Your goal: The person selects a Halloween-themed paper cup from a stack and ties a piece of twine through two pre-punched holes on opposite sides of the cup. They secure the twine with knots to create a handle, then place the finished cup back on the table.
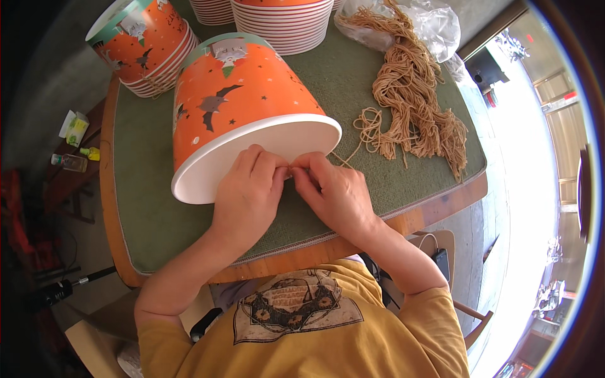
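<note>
An orange paper bucket [239, 101] with bat and star prints lies on its side on the green table mat [145, 201], its white open mouth toward me. My left hand [247, 192] and my right hand [334, 192] meet at the bucket's lower rim, fingertips pinched together on a thin tan string [343, 160] that runs off to the right. A loose coil of the same string [372, 123] lies just beyond my right hand.
A big bundle of tan strings [413, 94] and a clear plastic bag [435, 25] sit at the right back. Stacks of orange buckets [148, 50] and striped white ones [287, 22] stand behind. Small bottles [72, 160] rest on a low shelf left.
</note>
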Available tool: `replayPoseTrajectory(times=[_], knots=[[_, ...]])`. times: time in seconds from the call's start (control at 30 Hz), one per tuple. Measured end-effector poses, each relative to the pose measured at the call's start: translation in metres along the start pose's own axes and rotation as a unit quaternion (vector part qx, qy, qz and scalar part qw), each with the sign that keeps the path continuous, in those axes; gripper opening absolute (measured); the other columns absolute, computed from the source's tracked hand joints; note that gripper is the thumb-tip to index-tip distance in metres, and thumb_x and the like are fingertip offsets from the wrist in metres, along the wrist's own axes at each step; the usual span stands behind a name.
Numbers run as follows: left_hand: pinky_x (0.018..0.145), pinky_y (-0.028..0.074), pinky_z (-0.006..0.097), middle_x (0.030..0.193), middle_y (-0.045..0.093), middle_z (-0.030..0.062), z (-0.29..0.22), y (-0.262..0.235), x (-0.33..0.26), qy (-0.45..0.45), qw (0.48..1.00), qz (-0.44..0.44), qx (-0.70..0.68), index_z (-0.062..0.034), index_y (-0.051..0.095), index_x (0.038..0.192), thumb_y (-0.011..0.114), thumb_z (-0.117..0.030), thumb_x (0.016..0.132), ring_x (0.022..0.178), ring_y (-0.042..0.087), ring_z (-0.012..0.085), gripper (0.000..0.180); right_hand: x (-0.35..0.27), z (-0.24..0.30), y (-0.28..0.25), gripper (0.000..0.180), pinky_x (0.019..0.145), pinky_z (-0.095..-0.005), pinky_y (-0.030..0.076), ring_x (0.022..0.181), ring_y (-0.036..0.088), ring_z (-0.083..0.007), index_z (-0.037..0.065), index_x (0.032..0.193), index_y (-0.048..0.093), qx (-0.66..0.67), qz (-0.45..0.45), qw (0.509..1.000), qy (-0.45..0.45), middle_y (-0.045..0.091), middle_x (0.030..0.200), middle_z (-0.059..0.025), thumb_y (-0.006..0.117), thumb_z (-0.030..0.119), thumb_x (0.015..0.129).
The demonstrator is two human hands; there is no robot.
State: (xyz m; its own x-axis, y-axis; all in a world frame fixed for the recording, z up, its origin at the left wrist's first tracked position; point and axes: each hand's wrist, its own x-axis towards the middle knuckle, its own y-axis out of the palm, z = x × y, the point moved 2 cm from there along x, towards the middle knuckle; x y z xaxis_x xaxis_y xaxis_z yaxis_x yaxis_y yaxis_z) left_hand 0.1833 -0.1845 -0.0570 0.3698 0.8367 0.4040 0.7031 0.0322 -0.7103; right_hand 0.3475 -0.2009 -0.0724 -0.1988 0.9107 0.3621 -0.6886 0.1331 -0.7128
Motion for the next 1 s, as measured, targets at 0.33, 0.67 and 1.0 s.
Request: replayPoseTrajectory(times=[0.33, 0.67, 1.0], knots=[[0.069, 0.05, 0.046, 0.088, 0.058, 0.0145, 0.004, -0.008, 0.006, -0.046, 0.995, 0.051, -0.076, 0.001, 0.058, 0.093, 0.063, -0.001, 0.09, 0.083, 0.061, 0.037, 0.007, 0.002, 0.004, 0.0, 0.016, 0.045, -0.0309, 0.042, 0.044, 0.053, -0.016, 0.011, 0.102, 0.064, 0.008, -0.022, 1.0, 0.003, 0.054, 0.055, -0.0023, 0.071, 0.015, 0.088], [0.075, 0.049, 0.047, 0.09, 0.057, 0.0138, 0.005, -0.005, 0.008, -0.029, 0.995, 0.054, -0.081, -0.0003, 0.053, 0.095, 0.061, 0.0, 0.091, 0.089, 0.059, 0.0362, 0.009, 0.01, 0.007, -0.011, 0.013, 0.051, -0.0307, 0.04, 0.047, 0.045, -0.0115, 0.007, 0.098, 0.069, 0.102, 0.08, 0.982, 0.134, 0.048, 0.053, -0.0027, 0.068, 0.017, 0.09], [0.077, 0.048, 0.045, 0.101, 0.052, 0.0149, -0.009, -0.009, -0.003, -0.006, 1.0, 0.011, 0.006, 0.0, 0.05, 0.1, 0.06, 0.01, 0.079, 0.093, 0.056, 0.0354, 0.026, 0.014, 0.009, -0.013, 0.017, 0.062, -0.0391, 0.054, 0.067, 0.069, -0.0301, 0.009, 0.094, 0.069, 0.107, 0.1, 0.977, 0.157, 0.07, 0.073, -0.0098, 0.064, 0.024, 0.092]])
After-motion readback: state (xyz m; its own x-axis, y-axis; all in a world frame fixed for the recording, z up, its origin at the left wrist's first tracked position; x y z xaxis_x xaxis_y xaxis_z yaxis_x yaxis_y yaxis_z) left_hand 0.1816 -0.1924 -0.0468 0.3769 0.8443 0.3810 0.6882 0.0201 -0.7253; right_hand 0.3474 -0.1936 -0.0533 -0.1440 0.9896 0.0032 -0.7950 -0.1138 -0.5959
